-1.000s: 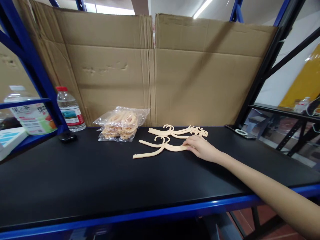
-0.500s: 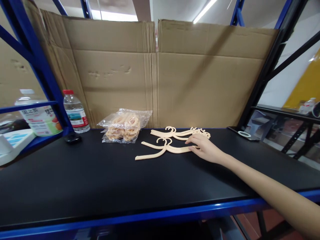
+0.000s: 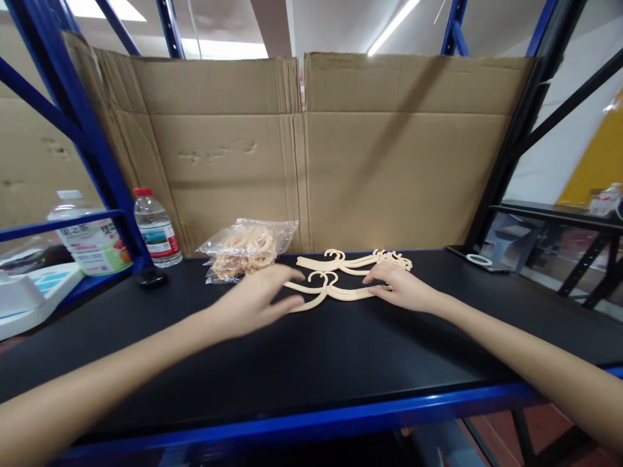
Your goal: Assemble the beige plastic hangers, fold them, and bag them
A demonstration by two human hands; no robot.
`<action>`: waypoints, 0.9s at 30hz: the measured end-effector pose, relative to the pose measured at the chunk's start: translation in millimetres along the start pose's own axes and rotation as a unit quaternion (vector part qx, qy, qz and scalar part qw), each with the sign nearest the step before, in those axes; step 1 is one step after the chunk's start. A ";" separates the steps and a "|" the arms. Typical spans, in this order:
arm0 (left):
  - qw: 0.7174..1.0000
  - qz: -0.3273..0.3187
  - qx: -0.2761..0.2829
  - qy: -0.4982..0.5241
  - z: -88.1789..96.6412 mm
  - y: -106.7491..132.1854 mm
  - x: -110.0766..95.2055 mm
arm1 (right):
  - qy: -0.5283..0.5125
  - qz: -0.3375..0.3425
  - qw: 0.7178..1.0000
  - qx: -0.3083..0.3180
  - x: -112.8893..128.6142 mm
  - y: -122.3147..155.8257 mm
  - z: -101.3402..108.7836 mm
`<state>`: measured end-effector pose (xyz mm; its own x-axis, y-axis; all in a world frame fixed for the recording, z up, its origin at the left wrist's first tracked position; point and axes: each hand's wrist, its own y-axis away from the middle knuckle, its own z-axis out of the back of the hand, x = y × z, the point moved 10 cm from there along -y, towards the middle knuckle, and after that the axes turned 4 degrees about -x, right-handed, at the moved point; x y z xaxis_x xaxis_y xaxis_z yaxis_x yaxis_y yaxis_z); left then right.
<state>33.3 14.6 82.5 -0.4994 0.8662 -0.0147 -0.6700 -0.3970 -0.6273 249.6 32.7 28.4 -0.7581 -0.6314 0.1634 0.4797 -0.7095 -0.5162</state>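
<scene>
Cream-coloured hangers on black: in the head view, the front hangers (image 3: 348,294) are lying flat on the table (image 3: 311,363), spanning the gap between my two hands. My right hand (image 3: 402,285) is resting over their right end, thumb and index finger a little apart; whether I am pinching the piece I cannot tell. My left hand (image 3: 256,298), blurred, is hovering at their left end with thumb and fingers spread wide; contact there is unclear. For good handling, I judge, I should be bringing the left thumb and fingers squarely about the arms, keeping the right end steady, lifting both ends evenly and sparing the thin hooks, which could be snagging on each other. As for numbers, the front hangers are showing two hooks and two left arms, so probably two pieces; the rear hangers (image 3: 316,263) are overlapping too closely to count, as is the cream cluster (image 3: 400,259) at their right. On the left, two bottles are standing near each other: one red-capped bottle (image 3: 158,230) and one white-capped bottle (image 3: 92,240). Clear plastic (image 3: 246,250), perhaps more than one bag, is enclosing uncounted cream pieces behind my left hand.
</scene>
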 end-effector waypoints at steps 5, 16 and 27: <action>0.991 0.000 0.133 -0.018 -70.3 8.6 16.8 | 0.001 0.012 0.998 0.060 2.9 -0.8 -21.7; 0.993 0.049 0.088 0.057 -75.5 -19.0 42.4 | -0.039 -0.076 0.996 -0.021 -57.7 -18.7 16.7; 0.986 0.047 0.158 -0.021 -136.9 -58.2 82.6 | 0.049 -0.135 0.983 0.113 -163.5 -5.1 12.9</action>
<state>106.2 150.9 11.2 -0.5855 0.8103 -0.0247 -0.7542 -0.5557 -0.3499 376.7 135.5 15.2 -0.9048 -0.3855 0.1812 0.3328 -0.9052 -0.2642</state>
